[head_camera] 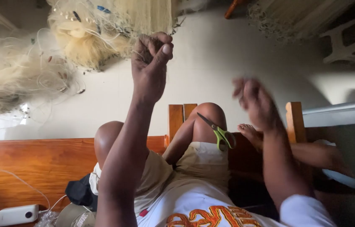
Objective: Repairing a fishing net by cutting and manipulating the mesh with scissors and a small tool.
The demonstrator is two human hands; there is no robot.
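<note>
Two hands are raised: the left hand [151, 54] is fisted, its fingers [160, 44] pinching pale net twine [135, 54] that runs from the fishing net [102, 25] just beyond them. The right hand [255, 101] is blurred, so its grip cannot be told; green-handled scissors [218, 131] lie on the thigh below its fingers.

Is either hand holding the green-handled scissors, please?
No, the green-handled scissors rest on the person's thigh, apart from both the left hand and right hand.

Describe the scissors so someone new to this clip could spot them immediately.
Start at the wooden bench where the person sits with knees raised. On the right thigh, just below the knee, rest the scissors, between the raised left hand and blurred right hand. Their bright green handles stand out from everything around them.
</note>
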